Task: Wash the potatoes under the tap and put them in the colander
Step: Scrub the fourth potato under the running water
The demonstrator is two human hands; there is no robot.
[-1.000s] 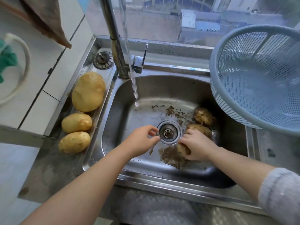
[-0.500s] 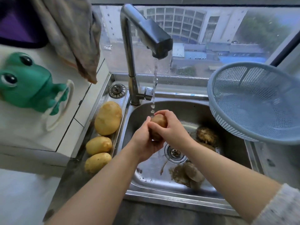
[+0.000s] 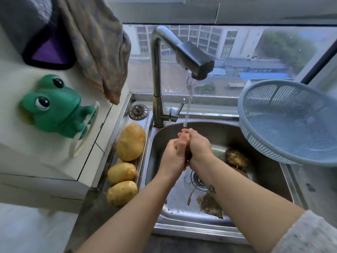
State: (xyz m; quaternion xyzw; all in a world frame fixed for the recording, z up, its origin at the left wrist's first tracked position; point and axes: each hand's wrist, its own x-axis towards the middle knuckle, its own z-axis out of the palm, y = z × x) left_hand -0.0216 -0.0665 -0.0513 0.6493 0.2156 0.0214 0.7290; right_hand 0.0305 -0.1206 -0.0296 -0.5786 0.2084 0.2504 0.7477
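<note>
Broadly, a window [image 3: 237, 52] fills the wall beyond the hands, its sill just behind the steel sink [image 3: 191, 231]. The basin lies under and around the hands, with open room on their near side and its walls closer on the left and far sides. A blue colander [image 3: 255, 143] sits up to their right, tipped toward the basin, its lower rim over the sink's right edge and the grey worktop [image 3: 315, 194].

The tap [image 3: 156, 73] rises beyond and left of the hands, its spout reaching over them; the water stream [image 3: 188, 106] falls onto the raised fingertips. A patterned cloth [image 3: 98, 48] and a green frog holder [image 3: 54, 110] hang on the white wall far to the left.

The left hand [image 3: 173, 157] and right hand [image 3: 198, 147] press together, fingers curled round a muddy potato [image 3: 187, 155], only a sliver showing between them. Three clean potatoes [image 3: 131, 142] lie in a row on the sink's ledge, left of the hands and well apart. A dirty potato [image 3: 237, 158] lies on the basin floor to their right. The drain [image 3: 198, 179] sits under the right wrist, a mud patch [image 3: 209, 205] nearer.
</note>
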